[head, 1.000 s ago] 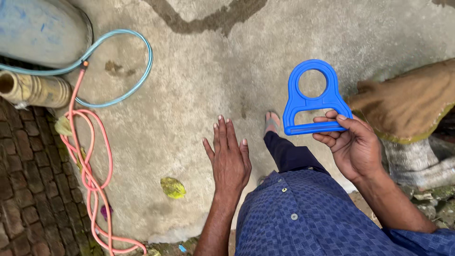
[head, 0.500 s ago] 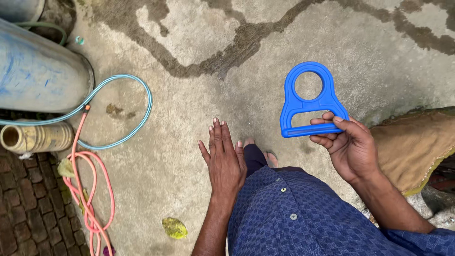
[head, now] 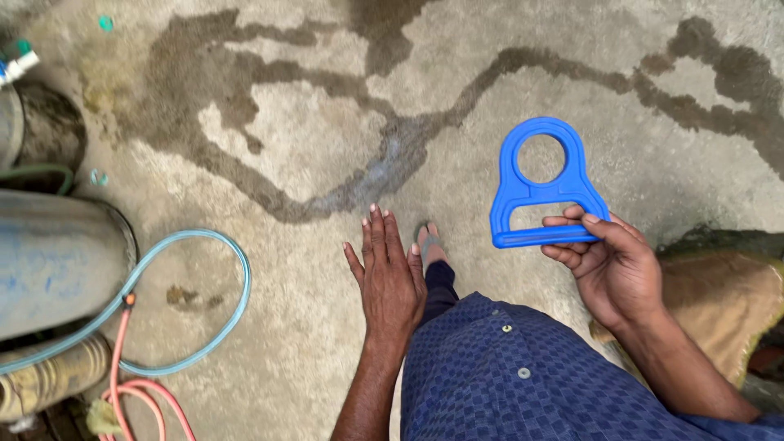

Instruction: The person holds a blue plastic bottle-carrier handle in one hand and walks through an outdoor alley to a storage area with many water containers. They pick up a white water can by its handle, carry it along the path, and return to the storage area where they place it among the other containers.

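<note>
Blue plastic handle (head: 539,193), round-holed, in right hand (head: 608,265)

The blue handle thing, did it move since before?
Yes. The blue plastic handle, held in the right hand, has gone forward with the walking person: the light blue hose loop has slid back behind it, and wet streaks now lie beside it.

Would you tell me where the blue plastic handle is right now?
In the head view, the blue plastic handle is upper right, held by its lower bar in the right hand, above the wet concrete floor.
</note>
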